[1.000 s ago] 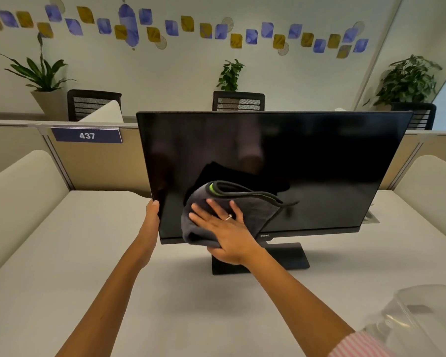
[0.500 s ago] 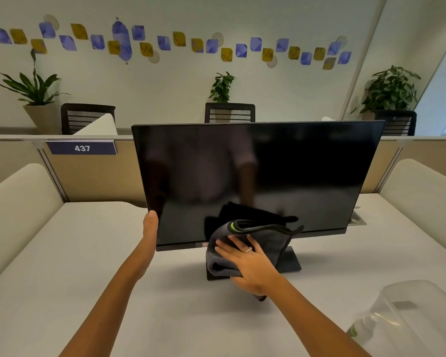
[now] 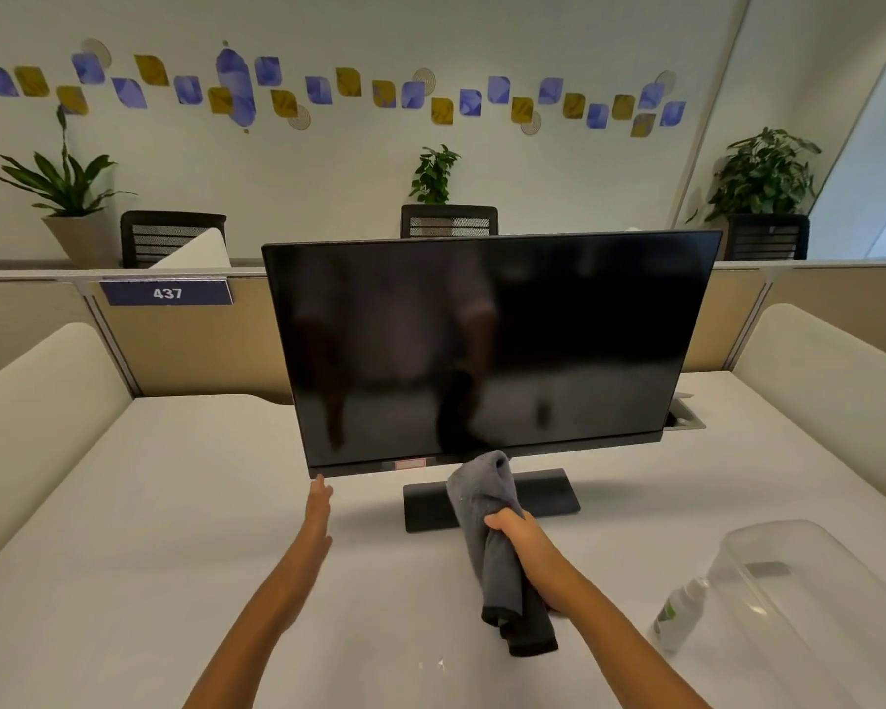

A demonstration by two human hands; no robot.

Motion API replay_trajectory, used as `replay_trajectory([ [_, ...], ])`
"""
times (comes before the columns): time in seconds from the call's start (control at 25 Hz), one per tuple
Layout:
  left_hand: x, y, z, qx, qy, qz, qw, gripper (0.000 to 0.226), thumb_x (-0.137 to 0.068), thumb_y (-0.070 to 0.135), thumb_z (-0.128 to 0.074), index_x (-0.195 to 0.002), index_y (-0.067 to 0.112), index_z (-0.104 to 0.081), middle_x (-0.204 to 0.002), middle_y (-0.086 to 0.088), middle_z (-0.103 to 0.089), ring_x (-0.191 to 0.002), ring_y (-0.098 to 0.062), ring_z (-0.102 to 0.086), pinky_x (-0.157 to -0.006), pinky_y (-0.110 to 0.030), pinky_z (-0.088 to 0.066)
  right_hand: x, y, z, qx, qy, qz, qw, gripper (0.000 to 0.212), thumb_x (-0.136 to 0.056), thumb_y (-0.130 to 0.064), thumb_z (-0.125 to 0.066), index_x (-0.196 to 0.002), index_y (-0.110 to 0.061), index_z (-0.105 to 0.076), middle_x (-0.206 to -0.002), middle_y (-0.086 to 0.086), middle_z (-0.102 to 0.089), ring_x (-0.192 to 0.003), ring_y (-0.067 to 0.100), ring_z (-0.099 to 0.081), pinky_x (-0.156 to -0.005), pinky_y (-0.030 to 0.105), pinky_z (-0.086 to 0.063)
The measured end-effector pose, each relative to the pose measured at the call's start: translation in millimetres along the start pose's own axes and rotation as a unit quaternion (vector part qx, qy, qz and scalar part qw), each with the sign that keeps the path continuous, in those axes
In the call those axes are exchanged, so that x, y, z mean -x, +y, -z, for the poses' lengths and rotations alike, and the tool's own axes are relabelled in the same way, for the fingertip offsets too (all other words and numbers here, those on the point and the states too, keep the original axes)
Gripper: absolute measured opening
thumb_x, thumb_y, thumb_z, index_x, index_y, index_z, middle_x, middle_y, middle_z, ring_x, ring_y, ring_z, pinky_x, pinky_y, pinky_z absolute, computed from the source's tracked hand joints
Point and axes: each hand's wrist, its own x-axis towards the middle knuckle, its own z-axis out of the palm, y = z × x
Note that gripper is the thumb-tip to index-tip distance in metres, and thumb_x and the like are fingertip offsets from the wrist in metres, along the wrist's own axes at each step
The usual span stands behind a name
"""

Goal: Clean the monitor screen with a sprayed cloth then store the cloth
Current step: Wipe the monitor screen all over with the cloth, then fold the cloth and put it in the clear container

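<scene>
A black monitor (image 3: 487, 345) stands on its flat base (image 3: 548, 491) in the middle of the white desk (image 3: 124, 580). My right hand (image 3: 525, 547) is shut on a grey cloth (image 3: 487, 504), bunched and hanging, held in front of the base and just below the screen's lower edge. My left hand (image 3: 318, 514) is open, fingers straight, just under the monitor's lower left corner and not gripping it. A small spray bottle (image 3: 679, 614) with a green label stands at the right, beside a clear plastic box (image 3: 809, 606).
Cream side dividers (image 3: 37, 401) flank the desk left and right. A beige partition with a sign reading 437 (image 3: 167, 293) runs behind the monitor. A cable hatch (image 3: 684, 419) sits at the monitor's right rear. Chairs and potted plants stand beyond the partition.
My right hand has pulled the cloth off the screen and down, now gripping it bunched. My left hand has let go of the monitor's left edge and dropped below its corner.
</scene>
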Motion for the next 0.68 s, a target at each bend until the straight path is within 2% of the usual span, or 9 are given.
replay_trajectory([
  [0.04, 8, -5, -7, 0.011, -0.022, 0.004, 1.0, 0.111, -0.058, 0.091, -0.015, -0.148, 0.028, -0.004, -0.152, 0.009, -0.016, -0.141, -0.015, -0.017, -0.114, -0.044, -0.014, 9, 1, 3, -0.044, -0.005, -0.028, 0.999, 0.029, -0.096, -0.028, -0.049, -0.117, -0.009, -0.048, -0.103, 0.007, -0.059, -0.097, 0.026, -0.058, -0.084, 0.034, -0.047],
  [0.12, 28, -28, -23, 0.025, -0.071, 0.044, 0.996, 0.091, -0.07, 0.078, -0.016, -0.148, 0.032, -0.006, -0.156, 0.006, -0.017, -0.142, -0.015, -0.018, -0.114, -0.043, -0.015, 29, 5, 10, -0.119, -0.019, -0.045, 0.992, 0.034, -0.091, -0.032, -0.053, -0.114, -0.006, -0.054, -0.104, 0.014, -0.066, -0.097, 0.028, -0.062, -0.082, 0.037, -0.053],
  [0.24, 62, -50, -53, 0.098, -0.105, 0.124, 0.982, 0.074, -0.084, 0.066, -0.018, -0.148, 0.031, -0.012, -0.155, 0.001, -0.023, -0.142, -0.024, -0.024, -0.113, -0.046, -0.021, 58, 7, 19, -0.204, -0.032, -0.025, 0.978, 0.024, -0.088, -0.027, -0.055, -0.1, -0.008, -0.062, -0.079, 0.008, -0.074, -0.075, 0.022, -0.07, -0.059, 0.03, -0.055],
  [0.32, 85, -55, -78, 0.211, -0.135, 0.183, 0.951, 0.067, -0.09, 0.062, -0.021, -0.145, 0.024, -0.031, -0.148, -0.005, -0.039, -0.134, -0.029, -0.037, -0.11, -0.046, -0.03, 70, 12, 28, -0.243, -0.029, -0.013, 0.97, 0.017, -0.087, -0.02, -0.055, -0.093, -0.006, -0.063, -0.067, 0.005, -0.072, -0.06, 0.018, -0.07, -0.049, 0.024, -0.053],
  [0.36, 97, -58, -89, 0.269, -0.142, 0.198, 0.932, 0.065, -0.092, 0.059, -0.023, -0.141, 0.019, -0.039, -0.142, -0.009, -0.046, -0.13, -0.031, -0.042, -0.11, -0.046, -0.031, 76, 14, 32, -0.254, -0.025, -0.013, 0.967, 0.016, -0.086, -0.018, -0.055, -0.09, -0.005, -0.063, -0.064, 0.005, -0.072, -0.059, 0.018, -0.069, -0.048, 0.024, -0.053],
  [0.4, 107, -63, -98, 0.3, -0.135, 0.211, 0.92, 0.061, -0.094, 0.054, -0.027, -0.138, 0.014, -0.044, -0.139, -0.013, -0.05, -0.128, -0.033, -0.044, -0.111, -0.047, -0.03, 82, 17, 38, -0.258, -0.021, -0.018, 0.966, 0.015, -0.085, -0.017, -0.056, -0.089, -0.004, -0.064, -0.063, 0.006, -0.071, -0.061, 0.02, -0.068, -0.048, 0.025, -0.052],
  [0.52, 127, -72, -111, 0.273, -0.093, 0.208, 0.934, 0.047, -0.093, 0.033, -0.046, -0.133, 0.008, -0.048, -0.134, -0.018, -0.053, -0.125, -0.035, -0.046, -0.111, -0.049, -0.029, 96, 37, 62, -0.264, -0.021, -0.049, 0.963, 0.023, -0.083, -0.024, -0.06, -0.093, -0.004, -0.067, -0.074, 0.011, -0.074, -0.066, 0.024, -0.07, -0.051, 0.027, -0.054],
  [0.6, 136, -74, -114, 0.273, -0.126, 0.21, 0.93, 0.045, -0.083, 0.026, -0.058, -0.124, 0.007, -0.054, -0.123, -0.019, -0.061, -0.117, -0.037, -0.053, -0.104, -0.048, -0.038, 102, 54, 78, -0.273, -0.028, -0.093, 0.957, 0.035, -0.082, -0.034, -0.065, -0.1, -0.004, -0.068, -0.088, 0.017, -0.074, -0.074, 0.028, -0.072, -0.059, 0.032, -0.056],
  [0.68, 144, -80, -119, 0.252, -0.149, 0.196, 0.936, 0.043, -0.081, 0.021, -0.06, -0.121, 0.006, -0.056, -0.118, -0.019, -0.065, -0.113, -0.037, -0.058, -0.1, -0.049, -0.042, 108, 71, 96, -0.277, -0.028, -0.13, 0.952, 0.046, -0.076, -0.039, -0.071, -0.104, -0.003, -0.068, -0.097, 0.021, -0.072, -0.087, 0.033, -0.07, -0.07, 0.039, -0.055],
])
